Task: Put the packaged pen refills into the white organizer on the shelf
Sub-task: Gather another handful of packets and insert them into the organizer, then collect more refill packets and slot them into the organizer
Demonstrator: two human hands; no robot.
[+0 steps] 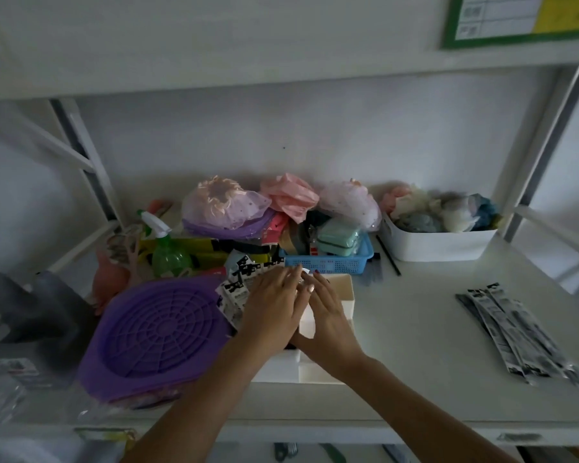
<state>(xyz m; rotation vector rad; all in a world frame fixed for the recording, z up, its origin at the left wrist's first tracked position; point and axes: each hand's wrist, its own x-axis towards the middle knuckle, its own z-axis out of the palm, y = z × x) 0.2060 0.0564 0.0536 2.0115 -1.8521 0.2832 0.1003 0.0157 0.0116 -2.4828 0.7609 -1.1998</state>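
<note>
A bundle of packaged pen refills (238,279), black-and-white printed sleeves, fans out of the left side of the white organizer (343,295) at the middle of the shelf. My left hand (274,307) lies over the bundle with its fingers on the packs. My right hand (326,317) reaches across the organizer from the right, its fingertips meeting the left hand's at the top of the bundle. Both hands hide most of the organizer's inside. A second pile of packaged pen refills (518,335) lies flat on the shelf at the right.
A purple round grid lid (157,329) sits close on the left. Behind the organizer are a blue basket (331,264), a green spray bottle (168,252) and piled fabric caps. A white bin (438,245) stands at back right. Shelf posts rise on both sides.
</note>
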